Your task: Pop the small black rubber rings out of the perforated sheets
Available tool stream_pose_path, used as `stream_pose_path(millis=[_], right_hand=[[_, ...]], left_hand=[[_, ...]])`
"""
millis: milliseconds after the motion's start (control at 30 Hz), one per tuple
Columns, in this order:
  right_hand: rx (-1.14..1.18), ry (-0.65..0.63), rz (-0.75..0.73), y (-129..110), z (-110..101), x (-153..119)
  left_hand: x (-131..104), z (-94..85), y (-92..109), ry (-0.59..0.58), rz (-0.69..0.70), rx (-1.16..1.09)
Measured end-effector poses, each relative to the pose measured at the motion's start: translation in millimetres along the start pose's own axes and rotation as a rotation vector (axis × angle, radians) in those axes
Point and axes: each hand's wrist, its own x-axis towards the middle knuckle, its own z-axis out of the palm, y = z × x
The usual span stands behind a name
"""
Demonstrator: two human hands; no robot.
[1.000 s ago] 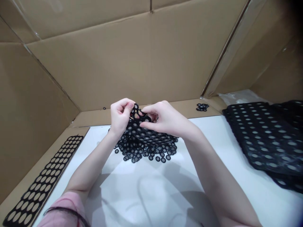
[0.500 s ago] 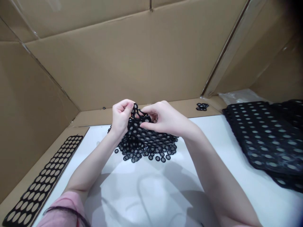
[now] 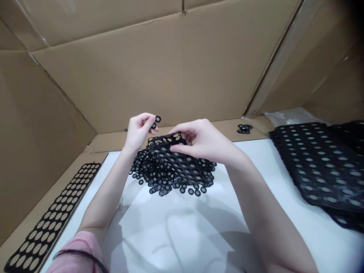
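Presently, my left hand (image 3: 139, 129) pinches grey-centred discs (image 3: 157, 119), my right hand (image 3: 203, 138) a perforated sheet (image 3: 179, 162); slack pressure could drop either.

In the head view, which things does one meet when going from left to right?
Black strip with round holes, left hand, right hand, small black scrap, stack of dotted black sheets.

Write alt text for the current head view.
A person's left hand pinches small black-rimmed discs while the right hand holds a dotted black sheet over a pile of similar discs on a white table. More black sheets lie at right.
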Motion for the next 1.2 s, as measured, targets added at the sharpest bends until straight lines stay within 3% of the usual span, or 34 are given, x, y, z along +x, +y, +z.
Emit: stream_pose_path(millis=[233, 433, 567, 633, 767, 833, 933, 1000, 1067, 1200], right_hand=[[0.065, 0.366, 0.036, 1, -16, -5], [0.049, 0.504, 0.017, 1, -19, -4], [0.064, 0.51, 0.015, 2, -18, -3], [0.064, 0.505, 0.015, 2, -18, -3], [0.076, 0.513, 0.024, 1, -16, -3], [0.094, 0.518, 0.033, 2, -14, -2], [0.155, 0.506, 0.027, 4, -13, -1], [0.21, 0.49, 0.003, 6, -11, 0], [0.266, 0.472, -0.024, 5, -10, 1], [0.349, 0.444, -0.04, 2, -8, 2]], left_hand=[[-1, -4.2, -22, -0.264, -0.047, 0.584], [-2, -5.1, -30, -0.455, -0.065, 0.72], [-2, -4.7, -26, -0.409, -0.065, 0.661], [-2, -2.4, -22, -0.293, -0.01, 0.56], [-11, 5.9, -6, 0.106, 0.298, 0.204], [-19, 10.2, 8, 0.199, 0.477, 0.166], [-29, 16.3, 26, 0.107, 0.656, 0.29], [-32, 20.4, 32, 0.01, 0.686, 0.376], [-33, 24.4, 32, -0.027, 0.659, 0.389], [-35, 29.2, 26, 0.013, 0.509, 0.208]])
